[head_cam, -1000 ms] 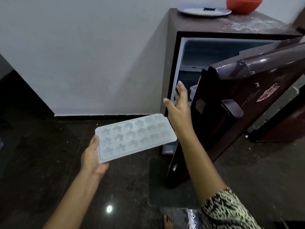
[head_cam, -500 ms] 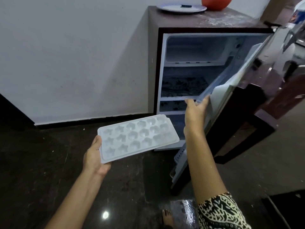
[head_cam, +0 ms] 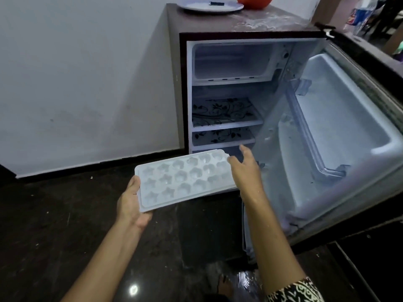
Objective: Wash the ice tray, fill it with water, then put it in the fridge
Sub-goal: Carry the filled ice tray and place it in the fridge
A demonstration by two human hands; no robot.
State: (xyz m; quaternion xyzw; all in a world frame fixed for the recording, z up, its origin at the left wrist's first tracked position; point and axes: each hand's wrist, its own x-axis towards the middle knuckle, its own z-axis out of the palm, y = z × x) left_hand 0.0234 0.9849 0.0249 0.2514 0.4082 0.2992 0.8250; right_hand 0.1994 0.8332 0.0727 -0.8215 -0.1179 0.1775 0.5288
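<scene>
Head view: left hand (head_cam: 130, 203) grips the 9 o'clock end of the white plastic star-moulded ice tray (head_cam: 185, 177), before the open maroon mini fridge (head_cam: 173, 88). Right hand (head_cam: 246, 168) loose, empty, at 3 o'clock. Advice: keep tray level, support both ends, slide into freezer box (head_cam: 233, 62), 12 o'clock.

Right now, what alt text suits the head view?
The left hand holds an ice tray before an open fridge; the right hand, fingers relaxed, is at the tray's far end. A plate and bowl sit atop it.

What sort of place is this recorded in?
Likely a home kitchen corner: a small fridge stands open on a dark floor by a white wall, with a plate and orange bowl on top.
</scene>
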